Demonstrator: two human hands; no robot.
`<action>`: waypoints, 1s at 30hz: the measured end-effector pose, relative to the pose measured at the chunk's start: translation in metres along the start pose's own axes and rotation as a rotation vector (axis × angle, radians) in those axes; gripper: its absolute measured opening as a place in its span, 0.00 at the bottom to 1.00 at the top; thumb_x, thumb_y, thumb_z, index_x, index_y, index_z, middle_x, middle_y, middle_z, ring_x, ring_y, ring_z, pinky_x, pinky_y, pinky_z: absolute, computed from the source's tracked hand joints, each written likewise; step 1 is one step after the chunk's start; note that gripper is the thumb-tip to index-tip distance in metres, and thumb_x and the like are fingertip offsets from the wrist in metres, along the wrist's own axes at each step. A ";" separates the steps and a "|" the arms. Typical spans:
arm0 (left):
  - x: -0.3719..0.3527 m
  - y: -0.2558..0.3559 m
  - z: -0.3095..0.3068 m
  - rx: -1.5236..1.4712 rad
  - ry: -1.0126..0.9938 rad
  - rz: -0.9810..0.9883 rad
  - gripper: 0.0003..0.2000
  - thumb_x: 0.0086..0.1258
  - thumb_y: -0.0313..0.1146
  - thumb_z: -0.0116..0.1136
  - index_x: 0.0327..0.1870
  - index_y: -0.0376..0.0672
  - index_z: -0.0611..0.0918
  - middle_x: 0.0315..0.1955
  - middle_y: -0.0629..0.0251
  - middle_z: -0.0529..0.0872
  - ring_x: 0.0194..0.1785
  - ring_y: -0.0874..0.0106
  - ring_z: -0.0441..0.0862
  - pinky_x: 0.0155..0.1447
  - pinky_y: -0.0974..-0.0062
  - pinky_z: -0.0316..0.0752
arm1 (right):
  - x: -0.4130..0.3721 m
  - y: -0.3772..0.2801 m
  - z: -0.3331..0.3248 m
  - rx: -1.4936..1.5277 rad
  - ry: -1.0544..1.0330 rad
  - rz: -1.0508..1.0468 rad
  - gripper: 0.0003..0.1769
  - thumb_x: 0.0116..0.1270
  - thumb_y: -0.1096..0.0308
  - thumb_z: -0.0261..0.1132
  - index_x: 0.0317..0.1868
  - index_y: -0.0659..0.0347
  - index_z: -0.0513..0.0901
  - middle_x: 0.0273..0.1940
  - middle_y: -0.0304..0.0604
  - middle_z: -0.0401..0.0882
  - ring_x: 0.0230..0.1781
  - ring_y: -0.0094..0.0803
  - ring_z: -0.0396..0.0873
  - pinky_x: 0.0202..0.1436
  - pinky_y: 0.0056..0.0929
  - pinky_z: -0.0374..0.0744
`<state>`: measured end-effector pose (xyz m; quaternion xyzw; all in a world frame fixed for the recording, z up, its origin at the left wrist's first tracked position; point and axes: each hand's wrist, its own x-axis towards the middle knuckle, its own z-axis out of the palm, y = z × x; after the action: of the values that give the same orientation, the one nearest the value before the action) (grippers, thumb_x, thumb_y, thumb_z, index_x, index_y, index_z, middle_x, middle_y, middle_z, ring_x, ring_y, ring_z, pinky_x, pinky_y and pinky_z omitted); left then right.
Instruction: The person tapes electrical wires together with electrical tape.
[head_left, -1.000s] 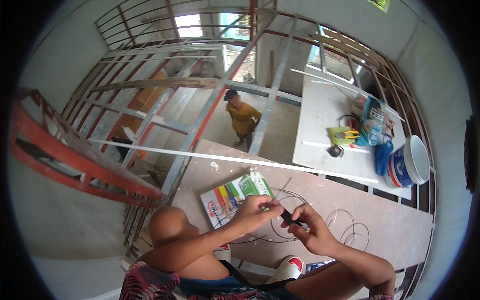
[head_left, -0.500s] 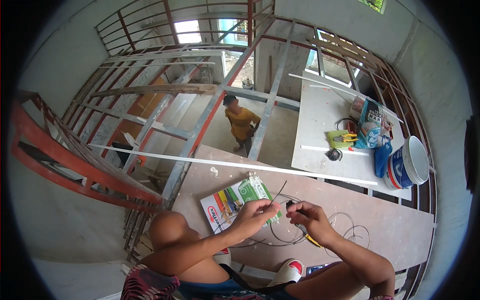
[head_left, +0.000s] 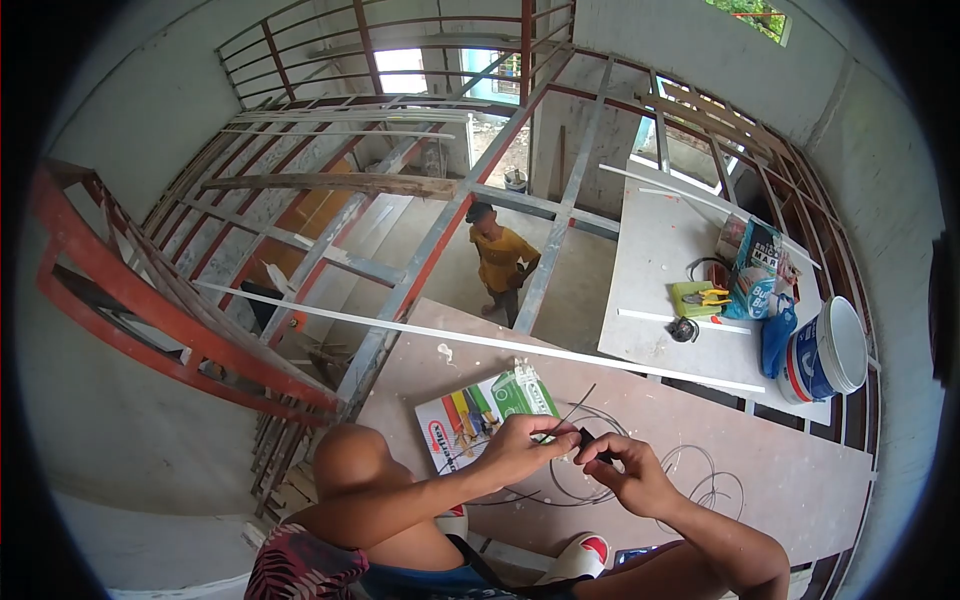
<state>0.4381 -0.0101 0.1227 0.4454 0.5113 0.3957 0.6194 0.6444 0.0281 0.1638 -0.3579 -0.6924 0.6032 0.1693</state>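
Observation:
My left hand (head_left: 530, 443) pinches a thin dark wire (head_left: 578, 402) whose free end sticks up past the fingers. Fingertips of my right hand (head_left: 627, 472) are closed on a small black piece (head_left: 590, 446), which touches or nearly touches my left fingertips. Below and around both hands, a loop of grey wire (head_left: 553, 478) lies on the brown board. Another coil (head_left: 712, 490) rests to the right. Beside my left hand is a colourful printed box (head_left: 465, 420) with a green and white packet (head_left: 525, 390) on it.
A long white strip (head_left: 480, 338) crosses the board (head_left: 790, 455). On the white panel (head_left: 640, 260) are yellow-handled pliers (head_left: 714, 297), a bag (head_left: 757, 275), a blue cloth (head_left: 777, 340) and a bucket (head_left: 825, 350). A person (head_left: 500, 258) stands below, among open metal beams (head_left: 430, 245).
My hands have come together, bringing the wire and the black piece close. The yellow-handled item by my right hand no longer shows. The whole view has shifted slightly.

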 end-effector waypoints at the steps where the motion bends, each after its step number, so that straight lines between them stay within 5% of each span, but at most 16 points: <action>1: 0.000 0.001 -0.001 0.016 0.011 0.001 0.13 0.71 0.32 0.61 0.50 0.31 0.83 0.40 0.65 0.87 0.42 0.82 0.81 0.47 0.83 0.77 | 0.000 0.000 0.000 0.000 -0.001 0.001 0.06 0.67 0.81 0.61 0.42 0.65 0.82 0.41 0.40 0.82 0.44 0.26 0.78 0.53 0.28 0.76; 24: 0.003 -0.008 0.002 0.109 0.109 0.014 0.07 0.69 0.27 0.58 0.41 0.33 0.84 0.32 0.67 0.86 0.35 0.84 0.76 0.37 0.82 0.72 | 0.000 -0.013 -0.002 -0.046 -0.074 0.061 0.07 0.68 0.79 0.62 0.42 0.63 0.84 0.40 0.39 0.82 0.42 0.24 0.77 0.50 0.25 0.74; 30: 0.004 0.000 0.001 -0.004 -0.020 -0.128 0.22 0.71 0.47 0.52 0.47 0.33 0.82 0.37 0.62 0.85 0.41 0.76 0.77 0.49 0.77 0.70 | 0.000 -0.005 -0.004 0.038 -0.023 0.006 0.09 0.67 0.78 0.61 0.44 0.62 0.84 0.41 0.41 0.83 0.42 0.25 0.77 0.50 0.25 0.74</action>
<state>0.4392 -0.0067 0.1221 0.4146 0.5316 0.3520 0.6493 0.6458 0.0310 0.1699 -0.3497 -0.6818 0.6207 0.1662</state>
